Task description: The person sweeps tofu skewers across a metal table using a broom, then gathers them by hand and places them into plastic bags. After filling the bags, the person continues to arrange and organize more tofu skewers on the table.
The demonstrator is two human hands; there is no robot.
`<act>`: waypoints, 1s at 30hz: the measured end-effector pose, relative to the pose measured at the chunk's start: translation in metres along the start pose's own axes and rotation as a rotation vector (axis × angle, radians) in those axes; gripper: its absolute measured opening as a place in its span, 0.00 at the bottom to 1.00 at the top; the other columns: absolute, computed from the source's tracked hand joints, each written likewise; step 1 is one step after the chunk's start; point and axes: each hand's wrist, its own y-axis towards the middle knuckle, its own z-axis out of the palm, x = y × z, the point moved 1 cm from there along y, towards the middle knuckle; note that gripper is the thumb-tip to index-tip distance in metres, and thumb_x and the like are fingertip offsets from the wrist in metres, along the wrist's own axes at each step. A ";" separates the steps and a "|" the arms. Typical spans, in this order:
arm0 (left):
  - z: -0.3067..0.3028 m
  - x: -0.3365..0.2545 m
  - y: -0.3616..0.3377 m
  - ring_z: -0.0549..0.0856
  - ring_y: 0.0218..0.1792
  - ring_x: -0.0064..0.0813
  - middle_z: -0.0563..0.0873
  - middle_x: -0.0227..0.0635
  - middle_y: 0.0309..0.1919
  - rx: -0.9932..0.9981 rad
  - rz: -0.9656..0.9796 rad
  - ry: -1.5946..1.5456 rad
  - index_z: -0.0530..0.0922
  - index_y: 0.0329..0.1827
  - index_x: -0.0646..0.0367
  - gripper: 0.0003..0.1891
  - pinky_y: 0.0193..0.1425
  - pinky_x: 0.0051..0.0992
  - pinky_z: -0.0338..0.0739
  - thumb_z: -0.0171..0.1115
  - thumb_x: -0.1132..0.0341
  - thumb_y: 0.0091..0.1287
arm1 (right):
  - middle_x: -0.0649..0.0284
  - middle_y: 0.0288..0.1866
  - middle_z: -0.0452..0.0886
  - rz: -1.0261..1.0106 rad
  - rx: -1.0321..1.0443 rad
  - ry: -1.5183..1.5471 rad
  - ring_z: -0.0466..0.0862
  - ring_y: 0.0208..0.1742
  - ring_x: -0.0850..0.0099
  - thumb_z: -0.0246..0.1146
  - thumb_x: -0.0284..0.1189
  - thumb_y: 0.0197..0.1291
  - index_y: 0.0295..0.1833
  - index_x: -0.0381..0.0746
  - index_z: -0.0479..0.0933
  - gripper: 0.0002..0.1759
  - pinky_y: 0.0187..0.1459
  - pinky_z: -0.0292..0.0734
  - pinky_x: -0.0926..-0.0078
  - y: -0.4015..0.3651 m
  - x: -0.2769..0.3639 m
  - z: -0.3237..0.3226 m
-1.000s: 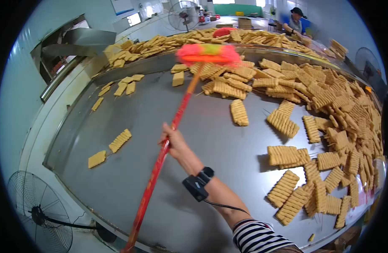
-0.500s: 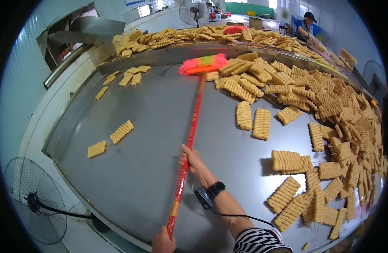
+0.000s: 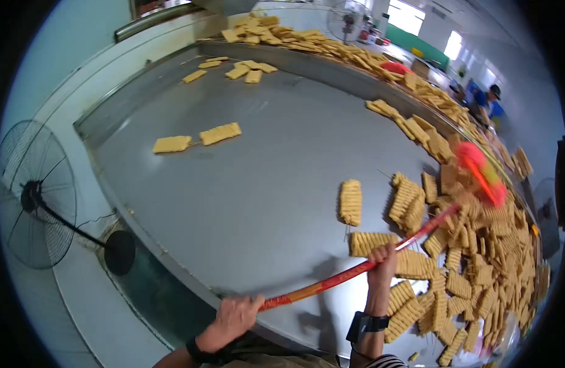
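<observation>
A long red pole [image 3: 341,279] slants up to the right over the metal table. At its near end my left hand [image 3: 236,316] is closed around it, by the table's front edge. My right hand [image 3: 384,259] grips it further along, above some ridged tan snack pieces. The pink and yellow-green head [image 3: 482,175] at the far end is blurred, over the heap of pieces [image 3: 485,239] on the right. A single upright piece [image 3: 350,202] lies left of the heap.
Two pieces [image 3: 220,133] lie at the left of the metal table [image 3: 252,178], more at its back left. Another long pile [image 3: 319,44] runs behind the rear rim. A standing fan [image 3: 34,193] is at the left. A person [image 3: 486,104] in a cap is at the back right.
The pole's head has swung from the back middle to the right, over the heap. My hands have moved apart along the pole. The view has turned, and pieces near the back have shifted right.
</observation>
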 end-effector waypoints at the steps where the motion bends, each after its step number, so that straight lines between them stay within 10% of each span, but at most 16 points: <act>1: -0.006 0.016 0.006 0.79 0.19 0.37 0.75 0.36 0.16 -0.264 0.078 0.079 0.74 0.33 0.55 0.05 0.26 0.38 0.74 0.53 0.74 0.55 | 0.77 0.16 0.53 -0.052 0.013 0.035 0.55 0.15 0.84 0.53 0.38 0.68 0.23 0.49 0.57 0.20 0.17 0.55 0.82 -0.008 0.003 0.014; 12: -0.064 0.070 -0.102 0.82 0.26 0.45 0.82 0.39 0.22 0.271 -0.578 -0.456 0.76 0.37 0.54 0.14 0.30 0.39 0.76 0.64 0.54 0.59 | 0.76 0.16 0.54 0.323 0.348 -0.146 0.57 0.15 0.82 0.56 0.35 0.66 0.26 0.46 0.57 0.18 0.18 0.60 0.79 -0.075 -0.119 0.175; 15: -0.092 0.107 -0.124 0.81 0.24 0.37 0.81 0.40 0.27 0.211 -0.645 -1.053 0.73 0.52 0.55 0.17 0.31 0.35 0.76 0.60 0.62 0.61 | 0.75 0.17 0.55 0.488 0.518 -0.176 0.59 0.15 0.82 0.56 0.35 0.66 0.27 0.46 0.58 0.17 0.17 0.63 0.79 -0.094 -0.198 0.242; 20: -0.086 0.233 -0.127 0.76 0.26 0.28 0.78 0.37 0.26 -0.182 -0.769 -0.754 0.74 0.49 0.59 0.18 0.34 0.28 0.73 0.64 0.59 0.61 | 0.71 0.18 0.62 0.391 0.682 -0.262 0.65 0.15 0.79 0.59 0.36 0.65 0.34 0.42 0.61 0.15 0.17 0.66 0.78 -0.133 -0.361 0.375; 23: -0.122 0.310 -0.080 0.78 0.28 0.28 0.79 0.39 0.27 -0.283 -0.654 -0.843 0.74 0.48 0.59 0.16 0.34 0.26 0.73 0.62 0.61 0.63 | 0.68 0.18 0.65 0.675 0.640 -0.319 0.68 0.14 0.77 0.62 0.34 0.61 0.34 0.40 0.63 0.15 0.15 0.67 0.77 -0.162 -0.445 0.414; 30: -0.148 0.446 -0.122 0.78 0.26 0.28 0.79 0.40 0.24 -0.317 -0.755 -0.677 0.76 0.39 0.62 0.10 0.32 0.27 0.72 0.61 0.64 0.64 | 0.72 0.15 0.63 0.706 0.794 -0.633 0.64 0.12 0.78 0.66 0.30 0.56 0.26 0.41 0.67 0.14 0.13 0.59 0.79 -0.022 -0.565 0.545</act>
